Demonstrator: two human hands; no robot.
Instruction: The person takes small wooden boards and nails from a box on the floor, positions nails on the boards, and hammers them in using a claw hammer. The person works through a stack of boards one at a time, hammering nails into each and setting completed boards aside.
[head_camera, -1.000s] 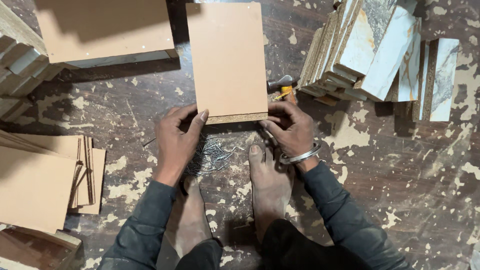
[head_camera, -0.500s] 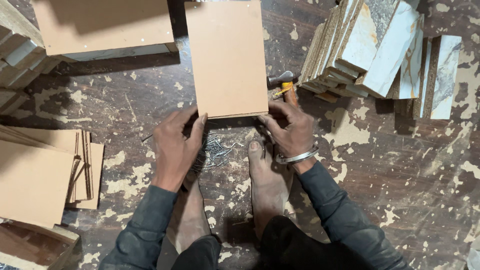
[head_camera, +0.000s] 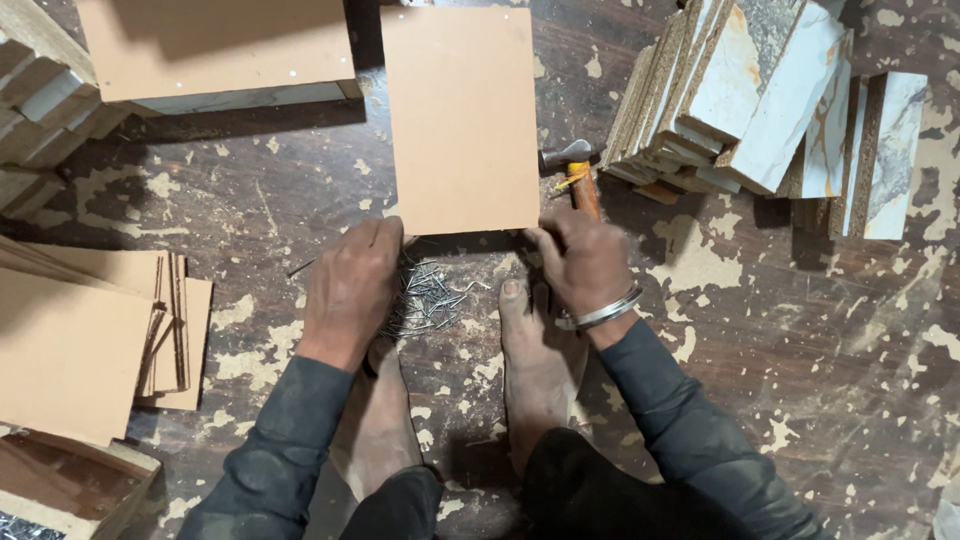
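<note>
I'm seeing the board (head_camera: 462, 115) looking like matt, smooth fibreboard, tan, w/ no gloss. The nails (head_camera: 428, 300) are showing as thin grey metal, dull sheen. The floor (head_camera: 780, 330) is looking like rough, worn wood w/ pale dust patches. The stacked panels (head_camera: 760, 90) are showing glossy marble-look faces & coarse chipboard edges. The bangle (head_camera: 600, 312) is looking like shiny metal. The hammer (head_camera: 578, 175) is showing a metal head & wood handle.

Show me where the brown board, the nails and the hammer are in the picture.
Brown board (head_camera: 460, 115), head view: middle of its flat face.
Nails (head_camera: 430, 295), head view: centre of the loose pile between the hands.
Hammer (head_camera: 572, 165), head view: where the metal head meets the handle, beside the board's right edge.
</note>
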